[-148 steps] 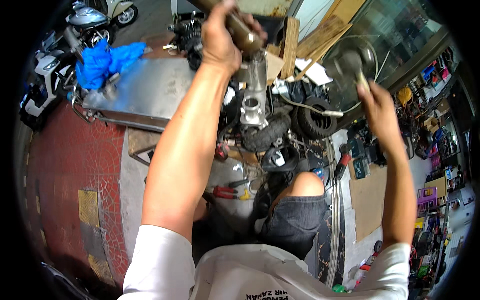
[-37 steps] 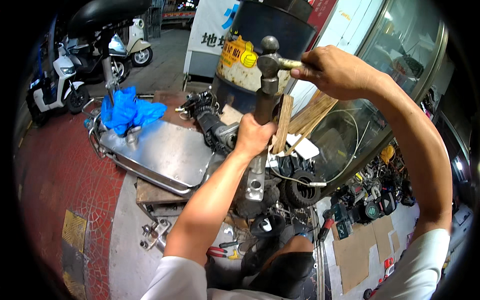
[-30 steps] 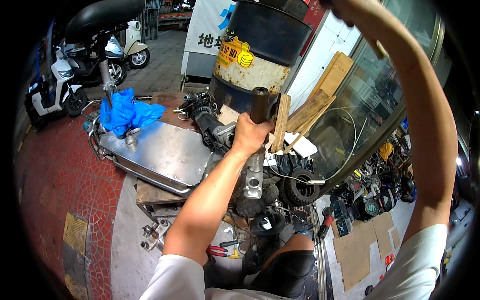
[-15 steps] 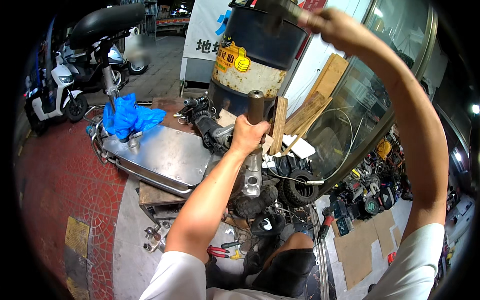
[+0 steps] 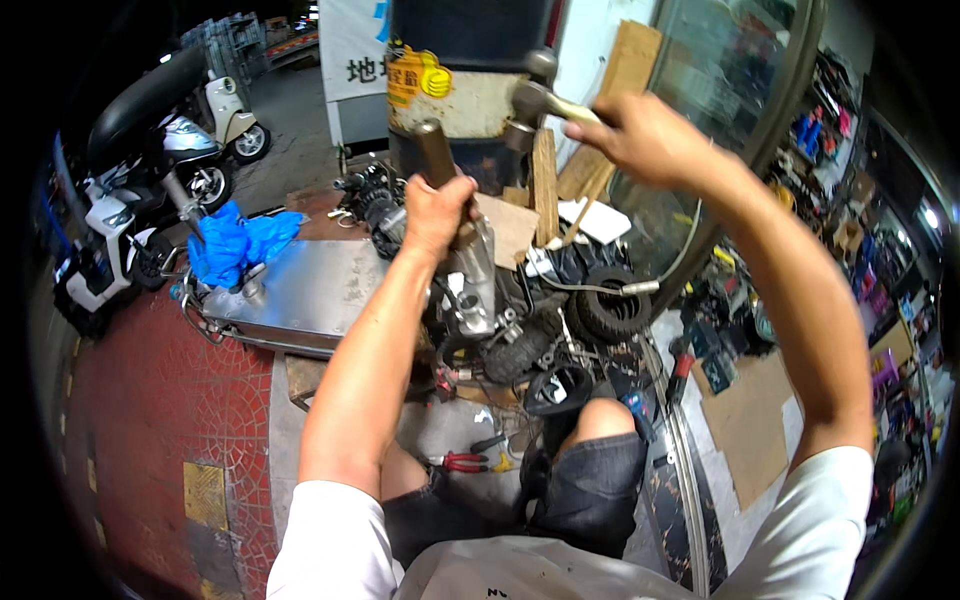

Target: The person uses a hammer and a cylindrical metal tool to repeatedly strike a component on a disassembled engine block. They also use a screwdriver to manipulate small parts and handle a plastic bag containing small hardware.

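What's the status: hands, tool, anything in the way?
Left hand gripping brown rod upright on engine part. Right hand holding hammer raised beside rod top. Nothing between.

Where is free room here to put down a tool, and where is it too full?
Free: the metal tray surface between the blue cloth and the left hand. Crowded: around the engine and tyres, and by the red pliers.

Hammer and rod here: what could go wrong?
1. The left hand grips the brown rod just below its top end; a glancing blow from the hammer in the right hand could hit the fingers.
2. The rod is tilted, so the hammer may skid off.
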{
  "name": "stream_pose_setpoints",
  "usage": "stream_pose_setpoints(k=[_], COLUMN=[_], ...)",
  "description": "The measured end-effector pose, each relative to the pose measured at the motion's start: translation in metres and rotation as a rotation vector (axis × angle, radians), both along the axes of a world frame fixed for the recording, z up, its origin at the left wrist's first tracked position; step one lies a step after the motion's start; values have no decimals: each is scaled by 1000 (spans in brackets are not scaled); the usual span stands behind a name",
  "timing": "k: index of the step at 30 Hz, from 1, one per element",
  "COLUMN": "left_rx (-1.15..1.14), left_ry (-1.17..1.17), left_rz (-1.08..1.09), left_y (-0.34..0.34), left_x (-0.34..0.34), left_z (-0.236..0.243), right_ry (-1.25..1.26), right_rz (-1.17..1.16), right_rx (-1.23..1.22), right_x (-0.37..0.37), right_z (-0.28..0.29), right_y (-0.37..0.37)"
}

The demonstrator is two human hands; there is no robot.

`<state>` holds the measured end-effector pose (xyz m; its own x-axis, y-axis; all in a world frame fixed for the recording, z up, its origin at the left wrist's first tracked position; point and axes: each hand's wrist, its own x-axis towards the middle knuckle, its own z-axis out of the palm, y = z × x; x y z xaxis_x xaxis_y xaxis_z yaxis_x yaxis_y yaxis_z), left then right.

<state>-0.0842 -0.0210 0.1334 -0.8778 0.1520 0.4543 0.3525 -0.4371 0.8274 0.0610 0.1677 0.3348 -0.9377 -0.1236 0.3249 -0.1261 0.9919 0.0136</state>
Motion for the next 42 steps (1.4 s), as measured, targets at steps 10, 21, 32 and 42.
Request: stream_pose_setpoints(k=[10, 21, 32, 42], left_rx=[413, -851, -1369, -928], left_ry=[-71, 525, 1638, 529], left_rz=[-2, -119, -982, -14], left_y=[17, 220, 346, 156], left_x=[-8, 150, 295, 159], left_z=[73, 48, -91, 26], right_ry=[-52, 70, 220, 784], right_rz=[-1069, -1280, -389, -1400], right_rx=[-446, -853, -1994, -2022], right_x=[399, 520, 357, 412], right_z=[-598, -711, -404, -642], right_y=[217, 226, 199, 259])
